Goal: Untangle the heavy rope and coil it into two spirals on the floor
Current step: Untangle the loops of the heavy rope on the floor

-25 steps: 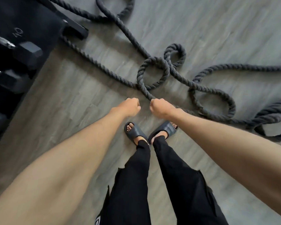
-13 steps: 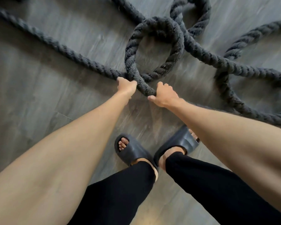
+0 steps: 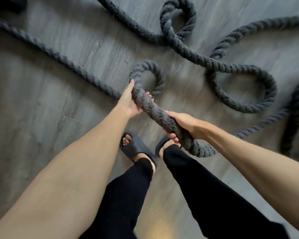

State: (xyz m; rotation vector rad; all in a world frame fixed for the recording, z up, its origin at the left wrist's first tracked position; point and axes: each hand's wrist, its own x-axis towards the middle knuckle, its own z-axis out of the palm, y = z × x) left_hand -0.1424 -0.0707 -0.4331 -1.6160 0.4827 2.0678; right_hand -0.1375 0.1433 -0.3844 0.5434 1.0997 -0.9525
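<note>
Both grips clamped on rope (image 3: 155,113): L hand (image 3: 129,102) palm-up beneath it, thumb along the strand; R hand (image 3: 183,123) curled over it, nearer the feet. Since 0.5 s ago, held section raised off floor (image 3: 41,118); small loop (image 3: 145,65) now lies apart from upper loop (image 3: 191,16). Assessment: untangling under way, no spirals yet.

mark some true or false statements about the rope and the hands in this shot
1. The left hand and the right hand both grip the rope. True.
2. The rope lies in two neat spirals. False: it sprawls in loose, crossing loops on the floor.
3. The person wears dark sandals. True.
4. The gripped stretch rests flat on the floor. False: it is lifted above the feet.
</note>
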